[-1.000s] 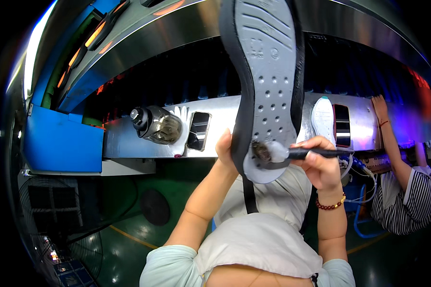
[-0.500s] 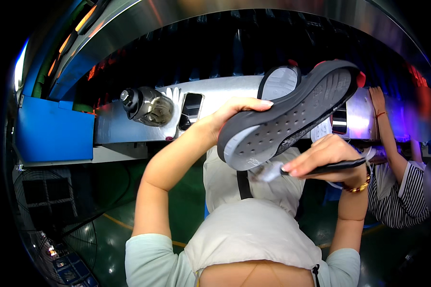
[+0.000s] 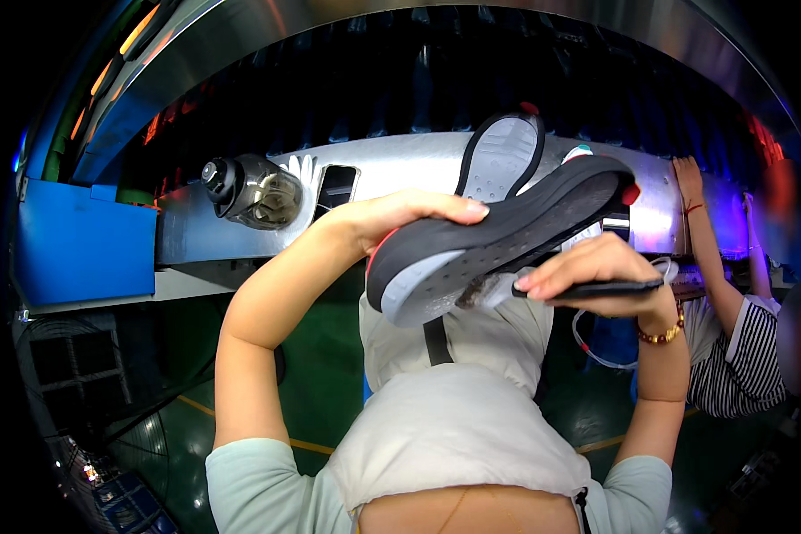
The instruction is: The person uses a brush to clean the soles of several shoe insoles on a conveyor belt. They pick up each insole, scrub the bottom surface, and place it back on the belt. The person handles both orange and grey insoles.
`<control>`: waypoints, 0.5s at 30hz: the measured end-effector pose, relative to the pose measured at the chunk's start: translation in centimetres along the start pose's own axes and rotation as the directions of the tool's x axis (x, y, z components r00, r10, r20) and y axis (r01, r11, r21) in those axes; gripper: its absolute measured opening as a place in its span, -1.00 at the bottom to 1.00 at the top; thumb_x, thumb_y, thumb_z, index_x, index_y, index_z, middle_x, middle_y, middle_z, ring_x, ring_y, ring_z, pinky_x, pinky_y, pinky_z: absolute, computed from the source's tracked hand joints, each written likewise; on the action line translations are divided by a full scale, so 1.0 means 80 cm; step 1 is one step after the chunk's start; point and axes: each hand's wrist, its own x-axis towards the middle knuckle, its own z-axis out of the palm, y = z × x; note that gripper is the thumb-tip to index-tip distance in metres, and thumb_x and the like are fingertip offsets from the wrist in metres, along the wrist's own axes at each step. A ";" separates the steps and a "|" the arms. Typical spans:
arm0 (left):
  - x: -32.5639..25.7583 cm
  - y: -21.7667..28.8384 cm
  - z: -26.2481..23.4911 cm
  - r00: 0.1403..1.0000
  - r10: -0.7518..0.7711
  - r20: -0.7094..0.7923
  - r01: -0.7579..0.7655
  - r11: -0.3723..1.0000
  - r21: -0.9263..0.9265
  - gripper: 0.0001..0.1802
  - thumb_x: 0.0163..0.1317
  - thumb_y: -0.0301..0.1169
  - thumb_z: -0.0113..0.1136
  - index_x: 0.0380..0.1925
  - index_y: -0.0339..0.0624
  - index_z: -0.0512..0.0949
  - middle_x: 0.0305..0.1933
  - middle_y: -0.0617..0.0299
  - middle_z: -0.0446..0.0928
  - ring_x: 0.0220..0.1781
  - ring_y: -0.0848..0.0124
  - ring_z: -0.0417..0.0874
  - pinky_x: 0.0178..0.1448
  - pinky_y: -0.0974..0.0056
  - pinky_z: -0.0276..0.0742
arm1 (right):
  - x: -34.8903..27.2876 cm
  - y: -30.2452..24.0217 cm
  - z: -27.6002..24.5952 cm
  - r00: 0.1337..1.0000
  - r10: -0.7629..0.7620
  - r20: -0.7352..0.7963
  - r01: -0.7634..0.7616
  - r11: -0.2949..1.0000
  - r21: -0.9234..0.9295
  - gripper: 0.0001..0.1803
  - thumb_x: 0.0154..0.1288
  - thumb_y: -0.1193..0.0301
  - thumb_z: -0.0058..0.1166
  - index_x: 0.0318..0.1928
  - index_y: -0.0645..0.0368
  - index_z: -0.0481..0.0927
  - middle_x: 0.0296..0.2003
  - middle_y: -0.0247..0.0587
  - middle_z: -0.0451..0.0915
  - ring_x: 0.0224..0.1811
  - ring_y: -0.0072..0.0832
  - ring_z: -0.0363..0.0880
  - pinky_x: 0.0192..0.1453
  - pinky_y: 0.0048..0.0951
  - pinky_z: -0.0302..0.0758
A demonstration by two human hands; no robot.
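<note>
My left hand (image 3: 418, 214) grips a thick black-and-grey shoe sole (image 3: 507, 233) by its near left end, thumb along its upper edge. The sole is tilted, its hollowed, dotted inner face toward me, with red showing at both ends. In my right hand (image 3: 592, 271) is a brush (image 3: 498, 289) with a black handle and a pale head; a clear tube (image 3: 663, 267) shows by the wrist. The dark bristles meet the sole's inner face near its lower edge. Behind, a second shoe sole (image 3: 504, 158) with a grey inner face leans at the metal bench.
A dark translucent bottle (image 3: 262, 191) and white gloves (image 3: 304, 191) lie on the metal bench (image 3: 400, 165) at left. A dark conveyor (image 3: 400, 80) runs behind. At right, another person's hand (image 3: 688, 182) rests on the bench. A fan (image 3: 93, 374) stands low at left.
The sole has tipped, so less of its inner face shows. The brush head has come up from below the sole's lower edge onto the inner face. My view has shifted slightly.
</note>
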 end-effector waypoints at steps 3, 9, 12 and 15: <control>-0.014 0.001 -0.008 0.995 -0.053 -0.088 0.047 0.997 -0.061 -0.51 -0.02 -0.18 0.19 -0.14 -0.30 0.48 -0.17 0.06 0.51 -0.25 0.39 0.53 -0.14 0.36 0.43 | -0.004 -0.027 -0.014 0.992 0.028 0.125 -0.007 0.986 -0.166 -0.83 -0.11 0.60 0.19 -0.38 0.23 0.61 -0.31 -0.12 0.61 -0.36 -0.40 0.62 -0.35 -0.58 0.44; -0.026 -0.014 -0.023 0.985 0.108 -0.133 -0.133 0.972 -0.195 -0.59 -0.07 -0.28 0.21 -0.21 -0.28 0.52 -0.24 0.09 0.53 -0.23 0.37 0.53 -0.12 0.35 0.42 | -0.025 0.010 0.000 0.977 0.096 -0.190 -0.088 0.995 0.047 -0.79 -0.15 0.65 0.20 -0.38 0.27 0.60 -0.29 -0.04 0.59 -0.27 -0.36 0.60 -0.10 -0.47 0.49; -0.023 -0.024 -0.044 0.989 0.070 -0.126 -0.097 0.971 -0.217 -0.58 -0.07 -0.30 0.19 -0.19 -0.28 0.52 -0.22 0.09 0.53 -0.21 0.36 0.52 -0.10 0.35 0.41 | -0.038 -0.008 -0.013 0.986 0.087 -0.142 -0.085 0.996 0.024 -0.80 -0.15 0.67 0.19 -0.39 0.26 0.60 -0.28 -0.06 0.59 -0.23 -0.36 0.59 -0.11 -0.46 0.50; -0.022 -0.031 -0.062 0.991 0.126 -0.054 -0.136 0.958 -0.254 -0.55 -0.06 -0.30 0.13 -0.13 -0.31 0.49 -0.17 0.06 0.52 -0.18 0.35 0.52 -0.07 0.34 0.41 | -0.037 0.006 -0.020 0.938 0.077 -0.338 -0.071 0.997 0.030 -0.80 -0.09 0.67 0.15 -0.35 0.27 0.60 -0.26 -0.07 0.59 -0.17 -0.33 0.57 -0.05 -0.43 0.48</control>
